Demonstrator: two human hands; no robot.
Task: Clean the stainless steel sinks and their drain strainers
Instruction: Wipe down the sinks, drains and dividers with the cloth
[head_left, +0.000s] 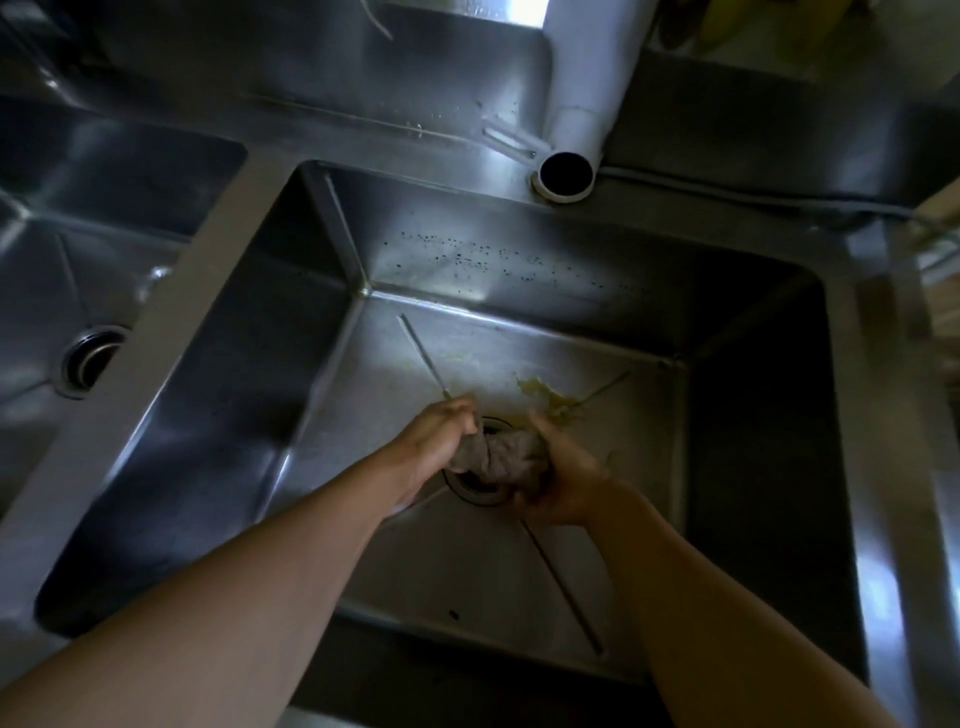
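Both my hands are down in the big stainless steel sink (291, 332), right over its drain (480, 491). My left hand (436, 441) grips one end of a twisted grey cloth (501, 454) and my right hand (558, 478) grips the other end. The cloth hangs just above the drain opening, most of which is hidden under it and my hands. A yellowish smear of residue (550, 397) lies on the sink floor just beyond my right hand. A second sink (47, 270) at the left shows its own drain (91, 358).
A white pipe spout (566, 174) hangs over the back rim of the main sink. Dark specks dot the back wall (493, 260). A steel divider (171, 322) separates the two basins. A cable (779, 192) runs along the back ledge at the right.
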